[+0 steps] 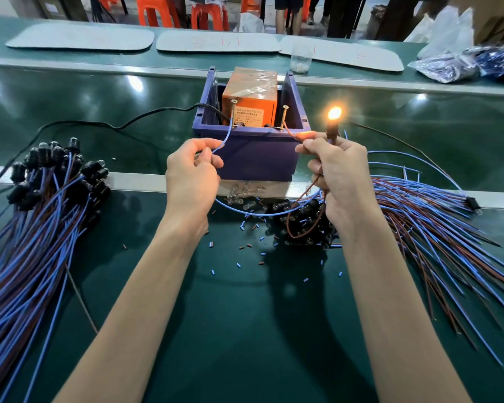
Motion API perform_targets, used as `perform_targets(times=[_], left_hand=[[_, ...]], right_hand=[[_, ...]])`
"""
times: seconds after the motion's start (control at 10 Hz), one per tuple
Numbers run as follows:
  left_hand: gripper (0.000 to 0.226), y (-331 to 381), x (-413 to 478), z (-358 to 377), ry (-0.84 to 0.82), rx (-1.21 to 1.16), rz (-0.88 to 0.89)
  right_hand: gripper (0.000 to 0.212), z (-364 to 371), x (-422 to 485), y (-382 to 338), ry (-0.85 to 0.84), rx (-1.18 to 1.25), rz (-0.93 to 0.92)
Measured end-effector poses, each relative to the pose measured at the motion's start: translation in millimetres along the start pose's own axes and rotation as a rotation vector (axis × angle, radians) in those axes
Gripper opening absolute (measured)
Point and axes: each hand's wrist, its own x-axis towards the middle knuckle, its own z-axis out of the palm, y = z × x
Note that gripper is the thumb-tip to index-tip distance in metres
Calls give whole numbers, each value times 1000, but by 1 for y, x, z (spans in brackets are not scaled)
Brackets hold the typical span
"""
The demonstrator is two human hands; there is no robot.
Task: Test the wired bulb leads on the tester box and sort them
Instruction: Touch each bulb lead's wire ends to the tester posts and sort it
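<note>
Left hand [191, 170] fingers are curled and pinch the blue lead [227, 136] near its end; its tip is held up against the left screw terminal [233, 107]. Right hand [335, 170] is closed round the black bulb holder [331, 131], and the brown lead [288, 130] is pinched at thumb and forefinger and reaches to the right screw terminal [284, 114]. Bulb [334, 113] is lit, upright above the right hand. Both screws stand at the front of the orange tester box [250, 91], which is seated in a purple crate [253, 158] on the worktop [245, 315].

Step judged: test contact made, pass shown by the glow. Next move is judged to be lifting both leads off the screws and laying the piece on the pile for good ones, then taking a fresh piece.

A bundled pile [41, 199] is seen at far left, a looser pile [419, 213] at right; which is tested cannot be told for sure, though the tidier left one is the likelier. Cut insulation bits [245, 248] are scattered between the forearms. A black cable [114, 125] is run into the crate from the left.
</note>
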Motion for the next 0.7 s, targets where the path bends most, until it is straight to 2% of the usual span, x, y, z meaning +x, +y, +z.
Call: perform_targets(times=[0.7], left_hand=[[33,1,-4,4,-61,24,-2]], right_hand=[[27,11,-6,3,-57,-42,-9]])
